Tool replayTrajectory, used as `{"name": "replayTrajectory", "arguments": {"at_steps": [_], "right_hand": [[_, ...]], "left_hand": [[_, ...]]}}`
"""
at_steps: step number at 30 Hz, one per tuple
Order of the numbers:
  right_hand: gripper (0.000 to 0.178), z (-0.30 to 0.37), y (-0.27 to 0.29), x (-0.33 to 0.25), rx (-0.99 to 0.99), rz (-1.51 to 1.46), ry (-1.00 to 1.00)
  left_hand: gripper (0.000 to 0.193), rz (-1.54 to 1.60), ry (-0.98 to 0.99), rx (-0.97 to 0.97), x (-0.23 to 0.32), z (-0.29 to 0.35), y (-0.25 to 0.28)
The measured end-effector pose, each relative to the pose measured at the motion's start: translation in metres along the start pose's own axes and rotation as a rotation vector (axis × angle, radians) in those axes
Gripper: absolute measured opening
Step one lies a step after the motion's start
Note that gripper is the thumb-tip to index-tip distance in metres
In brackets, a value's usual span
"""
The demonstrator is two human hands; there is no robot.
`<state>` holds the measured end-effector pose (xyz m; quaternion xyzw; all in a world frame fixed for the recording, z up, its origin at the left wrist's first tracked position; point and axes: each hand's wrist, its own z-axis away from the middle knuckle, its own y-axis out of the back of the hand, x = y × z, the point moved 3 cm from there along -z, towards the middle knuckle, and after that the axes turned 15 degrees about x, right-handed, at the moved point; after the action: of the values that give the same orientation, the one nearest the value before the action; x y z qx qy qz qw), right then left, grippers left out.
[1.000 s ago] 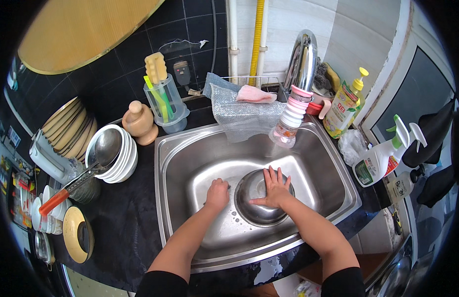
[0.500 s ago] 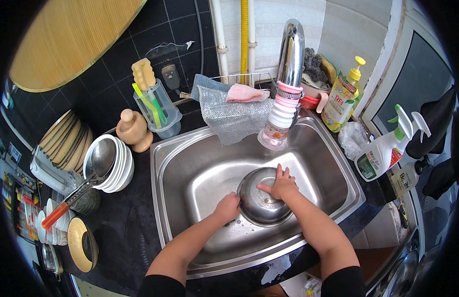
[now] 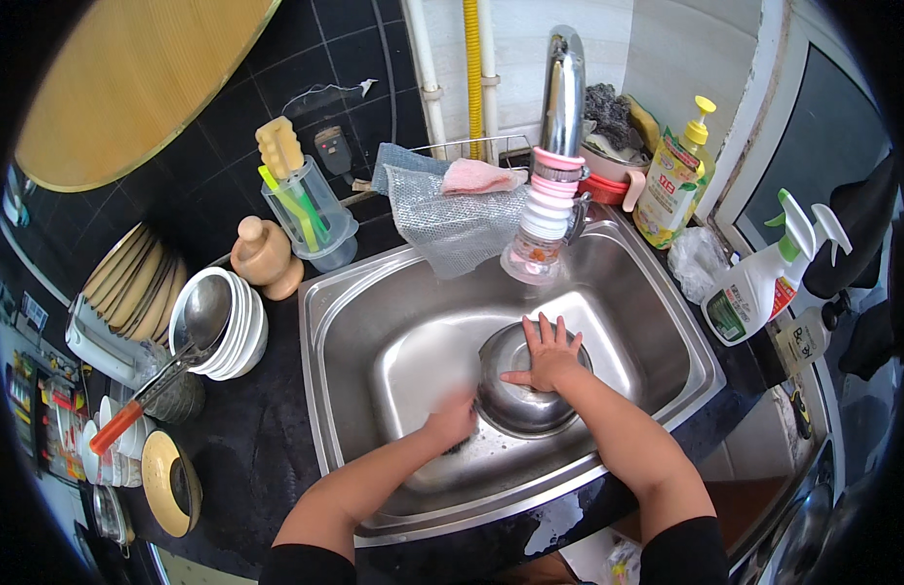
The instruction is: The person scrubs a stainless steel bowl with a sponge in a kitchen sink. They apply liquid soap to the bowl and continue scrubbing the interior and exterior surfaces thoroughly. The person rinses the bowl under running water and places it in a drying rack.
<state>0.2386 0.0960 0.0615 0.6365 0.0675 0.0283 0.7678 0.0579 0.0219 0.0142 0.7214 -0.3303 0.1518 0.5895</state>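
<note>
An upside-down steel bowl (image 3: 506, 395) rests on the bottom of the stainless sink (image 3: 657, 390). My right hand (image 3: 551, 359) lies on top of it, palm down and fingers spread. Just left of the bowl's rim is my left hand (image 3: 453, 417), curled and smeared by motion. A small dark patch (image 3: 459, 446) shows beneath that hand; what it is, and what the fingers hold, I cannot make out. Above the sink curves a chrome faucet (image 3: 563, 97) with a pink and white nozzle (image 3: 544, 210).
Left of the sink are stacked white bowls (image 3: 252, 341), a ladle (image 3: 206, 310), a wooden mortar (image 3: 265, 255) and a yellow bowl (image 3: 159, 478). At the right stand a soap bottle (image 3: 673, 185) and a spray bottle (image 3: 754, 288). A mesh cloth (image 3: 457, 229) drapes over the back edge.
My left hand has shifted slightly down from the bowl's rim and is now blurred. The right hand's fingers have spread wider on the bowl. The whole view has shifted a little.
</note>
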Motion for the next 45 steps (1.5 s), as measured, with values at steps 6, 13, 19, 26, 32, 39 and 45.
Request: {"name": "replayTrajectory", "arguments": {"at_steps": [6, 13, 19, 26, 32, 39, 45], "right_hand": [[0.111, 0.001, 0.0, -0.004, 0.018, -0.002, 0.041], [0.111, 0.001, -0.007, -0.004, 0.049, -0.014, 0.069], [0.11, 0.001, -0.004, -0.002, 0.05, -0.018, 0.055], [0.11, 0.0, -0.002, -0.006, 0.039, -0.034, 0.059], [0.11, 0.0, -0.006, -0.005, 0.02, -0.021, 0.071], [0.11, -0.001, -0.003, -0.004, 0.011, -0.023, 0.063], [0.109, 0.0, -0.007, -0.004, 0.032, -0.017, 0.086]], "left_hand": [[0.02, 0.065, 0.246, 0.17, -0.026, -0.045, 0.01], [0.014, 0.001, 0.001, -0.01, -0.064, -0.061, -0.033], [0.016, 0.105, -0.111, -0.179, -0.057, -0.057, -0.019], [0.019, 0.081, -0.257, -0.332, -0.049, -0.021, -0.008], [0.018, -0.196, -0.267, -0.254, -0.065, -0.05, -0.025], [0.016, -0.164, -0.325, -0.354, -0.037, -0.026, -0.018], [0.013, -0.234, -0.449, -0.326, -0.042, -0.028, -0.015]]}}
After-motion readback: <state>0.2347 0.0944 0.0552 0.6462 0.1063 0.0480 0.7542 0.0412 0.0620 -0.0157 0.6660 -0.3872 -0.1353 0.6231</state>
